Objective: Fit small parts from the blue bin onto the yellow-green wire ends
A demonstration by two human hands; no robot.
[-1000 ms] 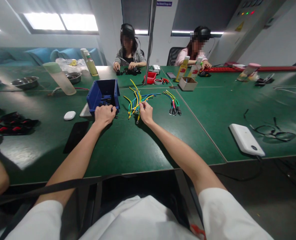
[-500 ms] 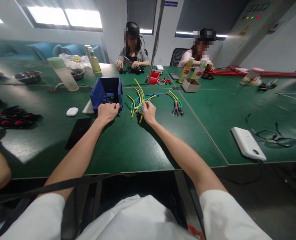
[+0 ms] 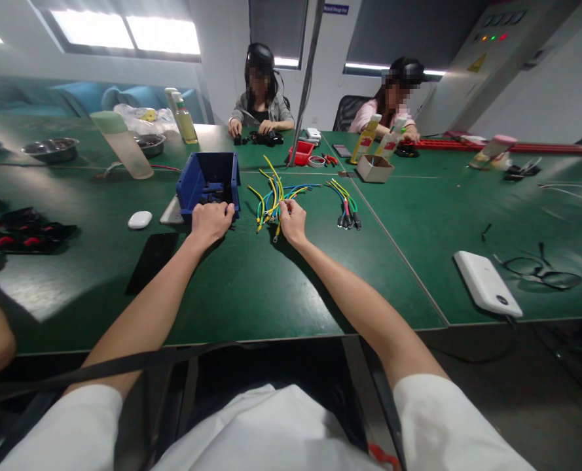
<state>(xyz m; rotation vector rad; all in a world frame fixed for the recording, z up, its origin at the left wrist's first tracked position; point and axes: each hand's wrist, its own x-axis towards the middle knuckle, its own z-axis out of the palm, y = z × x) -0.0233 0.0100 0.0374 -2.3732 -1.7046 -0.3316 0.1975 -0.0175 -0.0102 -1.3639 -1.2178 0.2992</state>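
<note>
Wires (image 3: 272, 199) lie at twelve o'clock, a yellow wire (image 3: 277, 230) pinched in the person's right hand (image 3: 293, 219), while the left hand (image 3: 211, 221), fingertips hidden and grip impossible to tell, meets the blue bin (image 3: 213, 168) at eleven.

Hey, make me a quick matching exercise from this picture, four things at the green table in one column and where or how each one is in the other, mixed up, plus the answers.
Things
1. Left hand
2. Right hand
3. Smaller wire bundle
4. White device

Place or state
A. At the larger wire pile
B. Beside the eyeglasses
C. At the near edge of the blue bin
D. Lying with mostly black near ends

Right pairs: 1-C, 2-A, 3-D, 4-B
</note>
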